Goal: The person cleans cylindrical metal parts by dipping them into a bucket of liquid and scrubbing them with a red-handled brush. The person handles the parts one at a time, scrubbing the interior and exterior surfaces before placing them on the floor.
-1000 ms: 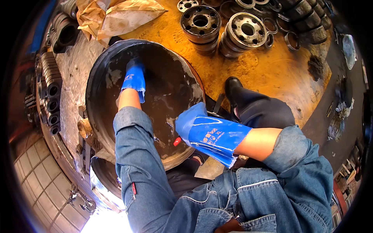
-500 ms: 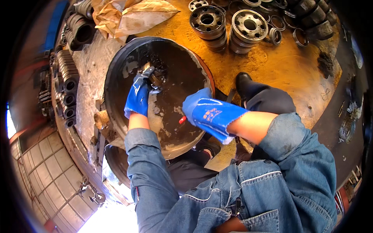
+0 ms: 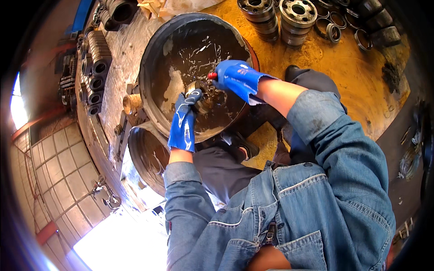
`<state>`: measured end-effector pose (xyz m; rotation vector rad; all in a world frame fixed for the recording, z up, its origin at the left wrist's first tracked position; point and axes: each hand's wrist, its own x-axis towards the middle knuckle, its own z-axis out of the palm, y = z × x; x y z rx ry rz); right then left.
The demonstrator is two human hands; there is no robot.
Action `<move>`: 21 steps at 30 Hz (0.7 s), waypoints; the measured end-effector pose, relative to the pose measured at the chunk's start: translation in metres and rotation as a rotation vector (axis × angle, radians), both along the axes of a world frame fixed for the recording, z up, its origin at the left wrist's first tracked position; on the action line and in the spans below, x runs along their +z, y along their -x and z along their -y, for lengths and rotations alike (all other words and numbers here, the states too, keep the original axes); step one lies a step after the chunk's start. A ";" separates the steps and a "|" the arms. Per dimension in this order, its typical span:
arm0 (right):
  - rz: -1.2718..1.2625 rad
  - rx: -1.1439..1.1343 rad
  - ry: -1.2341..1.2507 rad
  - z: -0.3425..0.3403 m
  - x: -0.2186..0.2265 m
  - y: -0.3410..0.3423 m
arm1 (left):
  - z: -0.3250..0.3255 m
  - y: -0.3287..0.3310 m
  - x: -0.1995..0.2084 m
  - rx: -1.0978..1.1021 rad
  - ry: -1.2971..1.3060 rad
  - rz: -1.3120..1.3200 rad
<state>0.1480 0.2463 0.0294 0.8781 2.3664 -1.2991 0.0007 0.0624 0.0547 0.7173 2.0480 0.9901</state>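
Note:
A large round tub (image 3: 145,86) stands before me with dark liquid in it, its surface rippled and glinting. My left hand (image 3: 183,117), in a blue rubber glove, closes round a wet, ring-shaped metal part (image 3: 191,86) at the liquid, partly covered by the fingers. To its right, my right hand (image 3: 235,77), gloved alike, grips a tool with a red handle (image 3: 212,76). The tool's working end is hidden or lost in the splashes, so its kind does not show.
Stacked metal cylinders (image 3: 298,20) stand on the yellow-stained surface beyond the tub, with loose metal rings (image 3: 333,32) to their right. Rows of hollow cylinders (image 3: 99,67) lie at the left. A second round container (image 3: 143,156) sits below the tub, and a black shoe (image 3: 242,147) lies near its rim.
My left hand and the metal part have come nearer and to the right. My right hand has moved up and over the tub, close to the part. The view has shifted.

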 end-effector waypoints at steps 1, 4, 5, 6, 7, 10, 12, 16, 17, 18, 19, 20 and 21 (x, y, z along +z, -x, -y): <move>-0.050 -0.055 0.013 -0.002 -0.009 -0.002 | 0.003 0.002 -0.017 0.092 -0.017 0.130; -0.206 -0.170 0.046 0.001 -0.019 -0.008 | 0.030 0.008 -0.072 0.372 -0.086 0.434; -0.230 -0.189 0.052 0.003 -0.018 -0.007 | 0.041 0.011 -0.088 0.456 -0.119 0.520; -0.222 -0.219 0.109 0.006 -0.021 -0.006 | 0.047 0.012 -0.097 0.518 -0.144 0.603; -0.214 -0.250 0.166 0.009 -0.024 -0.005 | 0.056 0.015 -0.103 0.564 -0.167 0.683; -0.114 -0.298 0.168 0.006 -0.034 -0.012 | 0.037 -0.015 -0.073 0.607 -0.170 0.886; -0.164 -0.299 0.208 0.009 -0.043 -0.011 | 0.042 -0.014 -0.069 0.653 -0.203 0.898; -0.159 -0.320 0.246 0.015 -0.029 -0.013 | 0.064 0.004 -0.080 0.584 -0.230 0.924; -0.192 -0.370 0.287 0.015 -0.011 -0.018 | 0.058 0.001 -0.078 0.585 -0.222 0.895; -0.226 -0.410 0.334 0.018 0.010 -0.021 | 0.059 0.001 -0.073 0.574 -0.219 0.862; -0.260 -0.459 0.377 0.017 0.021 -0.024 | 0.055 0.001 -0.067 0.536 -0.214 0.830; -0.319 -0.384 0.305 0.012 0.015 -0.020 | 0.051 0.002 -0.062 0.493 -0.205 0.796; -0.348 -0.345 0.276 0.010 0.009 -0.017 | 0.048 0.002 -0.059 0.454 -0.200 0.764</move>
